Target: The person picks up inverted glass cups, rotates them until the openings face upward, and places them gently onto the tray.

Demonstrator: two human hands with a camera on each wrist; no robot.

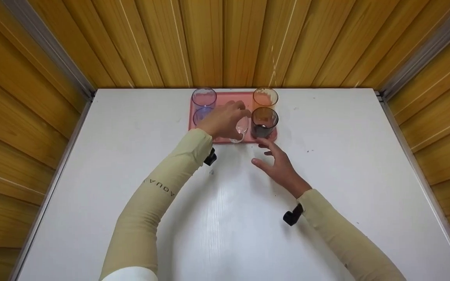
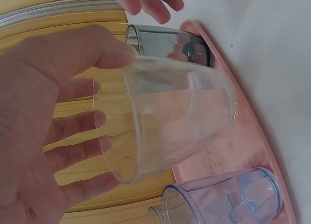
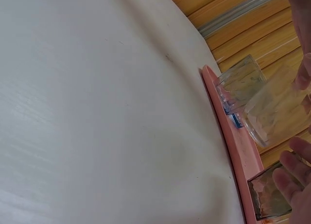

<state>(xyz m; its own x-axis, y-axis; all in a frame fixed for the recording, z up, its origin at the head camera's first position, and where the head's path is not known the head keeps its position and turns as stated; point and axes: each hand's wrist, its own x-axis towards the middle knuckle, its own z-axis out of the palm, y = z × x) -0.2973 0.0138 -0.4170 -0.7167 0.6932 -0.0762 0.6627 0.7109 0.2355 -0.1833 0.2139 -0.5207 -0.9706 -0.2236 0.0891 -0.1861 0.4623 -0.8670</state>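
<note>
My left hand (image 1: 226,119) holds a clear glass (image 2: 182,107) by its rim, thumb on one side and fingers spread round the other. The glass is close over the front middle of a pink tray (image 1: 234,96), between the coloured glasses. My right hand (image 1: 279,167) is just in front of a dark grey glass (image 1: 264,124) at the tray's front right, its fingers loosely bent and holding nothing. In the right wrist view, those fingers (image 3: 291,168) overlap the dark glass.
An amber glass (image 1: 265,96) stands behind the dark one. Two bluish glasses are on the tray's left side, a purple-tinted one (image 1: 204,97) behind and a blue one (image 1: 201,115) partly hidden by my left hand. Wood-look panels (image 1: 225,43) rise behind the white table (image 1: 225,210).
</note>
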